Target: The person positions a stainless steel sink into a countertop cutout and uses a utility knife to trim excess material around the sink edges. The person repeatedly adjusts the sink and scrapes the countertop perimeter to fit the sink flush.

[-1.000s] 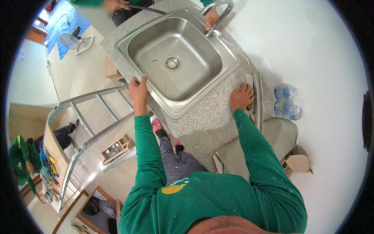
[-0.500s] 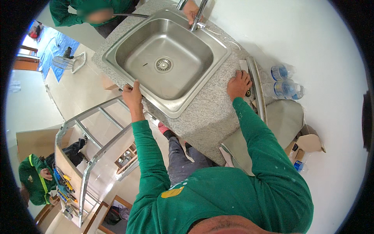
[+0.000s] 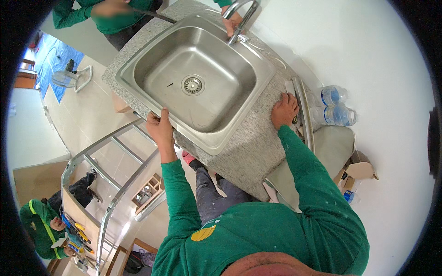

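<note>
A stainless steel sink (image 3: 216, 103) with a round drain strainer (image 3: 193, 85) sits in the speckled grey countertop (image 3: 251, 161). My left hand (image 3: 161, 131) is closed over the countertop's front edge, right against the sink's rim, with a finger at the rim and the other fingers partly hidden. To the right of the sink, my right hand (image 3: 284, 111) rests on the countertop with its fingers lightly bent. A small dark object (image 3: 295, 119) lies beside it, partly covered. At the back corner a co-worker's hand (image 3: 233, 23) holds the base of a chrome faucet (image 3: 244, 23).
A long metal strip (image 3: 305, 110) and plastic water bottles (image 3: 338, 106) lie along the wall. An aluminium ladder (image 3: 115, 179) stands at left, near another worker in green (image 3: 43, 225) and tools (image 3: 76, 234). A co-worker (image 3: 115, 18) stands behind the counter; a fan (image 3: 69, 78) is beyond.
The whole view has shifted slightly. The faucet's curved spout shows more fully, with the co-worker's hand still at its base. Both my hands keep their places on the countertop.
</note>
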A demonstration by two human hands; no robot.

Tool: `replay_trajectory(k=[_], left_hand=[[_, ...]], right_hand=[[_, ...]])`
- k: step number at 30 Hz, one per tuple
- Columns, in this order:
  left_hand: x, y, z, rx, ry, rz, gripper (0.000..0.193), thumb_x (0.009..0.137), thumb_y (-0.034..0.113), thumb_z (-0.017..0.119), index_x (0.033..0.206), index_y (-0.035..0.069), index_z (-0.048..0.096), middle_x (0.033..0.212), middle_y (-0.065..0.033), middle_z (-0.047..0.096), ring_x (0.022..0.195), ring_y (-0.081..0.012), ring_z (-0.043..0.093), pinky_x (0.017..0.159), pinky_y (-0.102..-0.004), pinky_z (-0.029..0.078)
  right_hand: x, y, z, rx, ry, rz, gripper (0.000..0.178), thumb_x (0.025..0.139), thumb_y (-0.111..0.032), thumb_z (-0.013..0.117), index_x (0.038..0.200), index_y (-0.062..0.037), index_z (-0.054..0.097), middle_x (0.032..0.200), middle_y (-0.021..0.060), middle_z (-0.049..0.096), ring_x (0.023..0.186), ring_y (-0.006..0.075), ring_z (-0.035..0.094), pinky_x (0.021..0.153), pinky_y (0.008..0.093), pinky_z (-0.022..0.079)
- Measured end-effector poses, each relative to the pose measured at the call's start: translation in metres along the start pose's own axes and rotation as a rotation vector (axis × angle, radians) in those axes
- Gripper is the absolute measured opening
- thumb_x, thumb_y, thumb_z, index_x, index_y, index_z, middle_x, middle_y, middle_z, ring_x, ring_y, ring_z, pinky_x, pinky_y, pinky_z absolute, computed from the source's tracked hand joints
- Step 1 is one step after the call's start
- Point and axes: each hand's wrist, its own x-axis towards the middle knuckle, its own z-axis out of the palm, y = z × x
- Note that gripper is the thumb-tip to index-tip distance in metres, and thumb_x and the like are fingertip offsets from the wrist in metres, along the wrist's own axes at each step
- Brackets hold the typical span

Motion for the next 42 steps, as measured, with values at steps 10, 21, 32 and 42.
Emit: replay_trajectory(k=[10, 21, 32, 42], left_hand=[[-0.001, -0.002, 0.004, -0.167, -0.060, -0.054, 0.030, 0.097, 0.014, 0.080, 0.079, 0.006, 0.058, 0.077, 0.0039, 0.058, 0.069, -0.0058, 0.044, 0.061, -0.0259, 0.035], [0.005, -0.026, -0.010, 0.083, -0.089, -0.127, 0.033, 0.097, 0.022, 0.082, 0.080, 0.005, 0.061, 0.071, 0.0025, 0.056, 0.067, -0.0070, 0.046, 0.058, -0.0270, 0.038], [0.020, -0.042, -0.012, 0.021, -0.167, -0.111, 0.038, 0.099, 0.023, 0.081, 0.077, 0.008, 0.054, 0.065, -0.0002, 0.058, 0.049, -0.0095, 0.054, 0.041, -0.0290, 0.044], [0.021, -0.029, -0.018, 0.136, -0.211, -0.138, 0.035, 0.099, 0.027, 0.080, 0.080, 0.014, 0.055, 0.073, 0.0024, 0.059, 0.059, -0.0082, 0.054, 0.050, -0.0267, 0.046]], right_hand=[[0.005, 0.002, 0.004, -0.070, 0.017, -0.013, 0.045, 0.095, -0.021, 0.060, 0.138, -0.0079, 0.058, 0.154, 0.0156, 0.050, 0.150, 0.0369, 0.039, 0.121, 0.0608, 0.028], [0.000, -0.002, 0.004, -0.076, 0.011, -0.009, 0.043, 0.097, -0.018, 0.057, 0.139, -0.0091, 0.060, 0.153, 0.0156, 0.051, 0.149, 0.0378, 0.041, 0.120, 0.0616, 0.028], [0.005, 0.004, 0.003, -0.008, 0.095, -0.099, 0.050, 0.089, -0.017, 0.066, 0.139, -0.0077, 0.061, 0.150, 0.0201, 0.054, 0.143, 0.0408, 0.046, 0.117, 0.0605, 0.033], [-0.017, 0.037, -0.048, 0.098, -0.212, -0.015, 0.055, 0.094, -0.007, 0.065, 0.147, -0.0062, 0.054, 0.134, 0.0209, 0.060, 0.128, 0.0417, 0.058, 0.108, 0.0558, 0.048]])
